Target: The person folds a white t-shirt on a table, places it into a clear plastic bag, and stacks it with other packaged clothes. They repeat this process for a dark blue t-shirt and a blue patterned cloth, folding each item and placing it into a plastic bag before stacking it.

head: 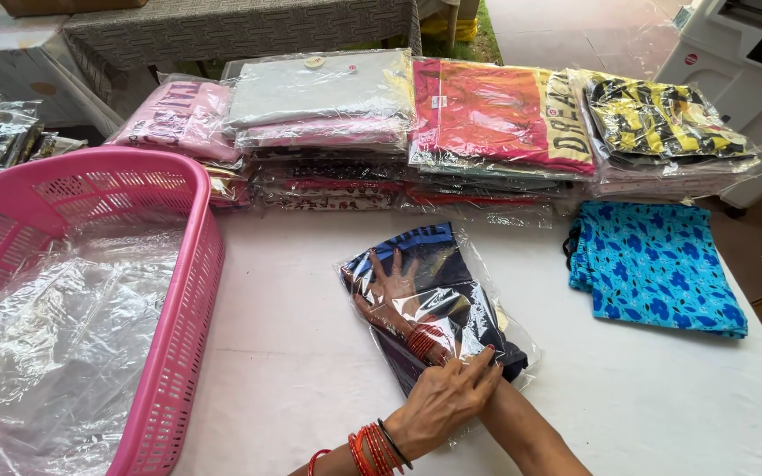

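Bare forearms, no sleeves; red bangles plus dark band on left wrist (379, 448), red bangles on right wrist (422, 340).

You have the bagged garment (451, 300) on the table (310, 353). Left of it sits the basket (178, 353); right, the folded cloth (654, 269); behind, the packet stacks (416, 132).

**Hidden and cut off**

The right hand (392, 291) is seen only through the plastic bag (438, 308); its grip cannot be judged. The pink basket (178, 291) is cropped at the left and bottom edges. Lower packets in the stacks (337, 167) are covered.
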